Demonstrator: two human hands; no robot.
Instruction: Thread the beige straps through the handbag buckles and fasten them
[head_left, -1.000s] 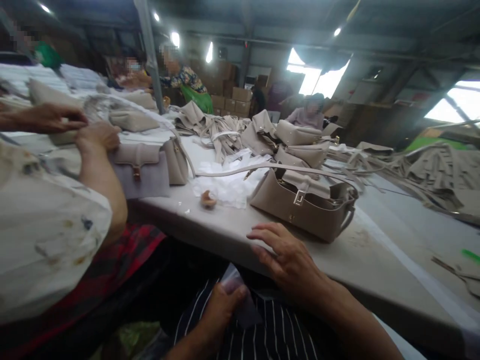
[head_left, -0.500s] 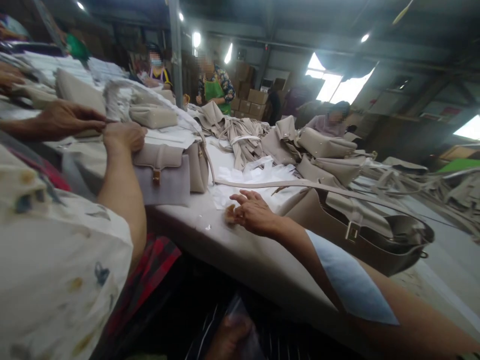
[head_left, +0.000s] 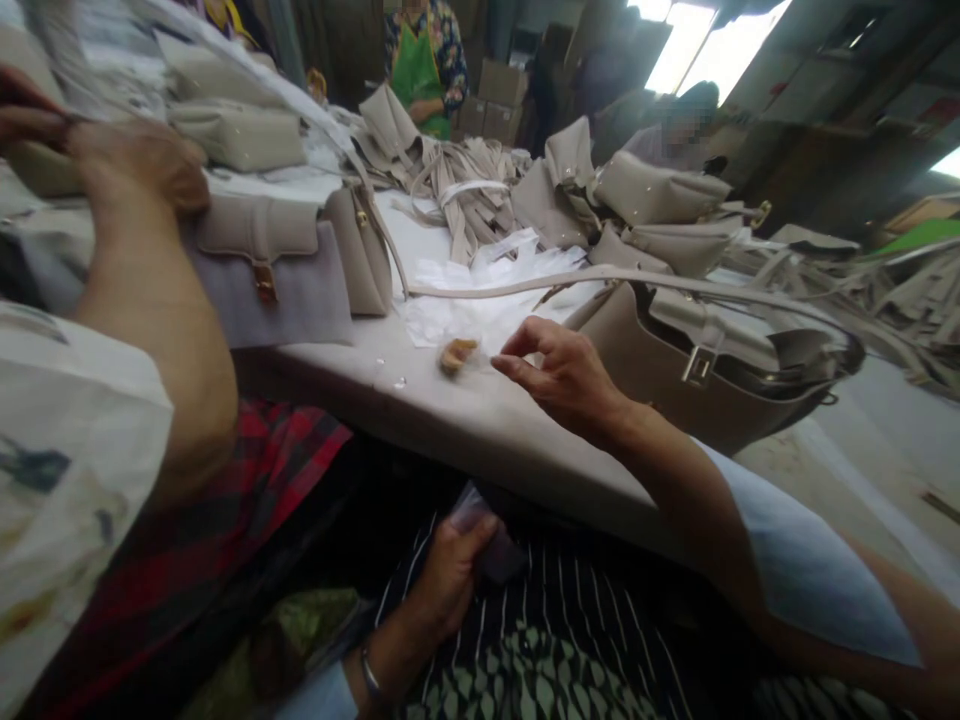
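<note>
My right hand (head_left: 564, 378) is above the table edge, thumb and forefinger pinched together. Whatever lies between the fingertips is too small and blurred to name. Just left of them is a small curved brown-yellow thing (head_left: 456, 356), with a blurred clear film beside it. Low over my lap, my left hand (head_left: 448, 568) is closed around a piece of clear plastic film (head_left: 501, 545). A taupe handbag (head_left: 675, 375) lies open and tilted beyond my right hand. Its long strap (head_left: 540, 282) stretches left across the table.
At left, a co-worker's arm (head_left: 161, 280) reaches past a flap handbag (head_left: 266, 255) with a gold clasp. White wrapping sheets (head_left: 487, 265) lie mid-table. Behind are bundled straps (head_left: 472, 200) and piled bags (head_left: 652, 190). A person in a green apron (head_left: 415, 75) stands across.
The view has tipped downward, bringing my left hand and the film fully into sight. My right hand has drawn right, away from the brown-yellow thing, and its fingers have closed to a pinch.
</note>
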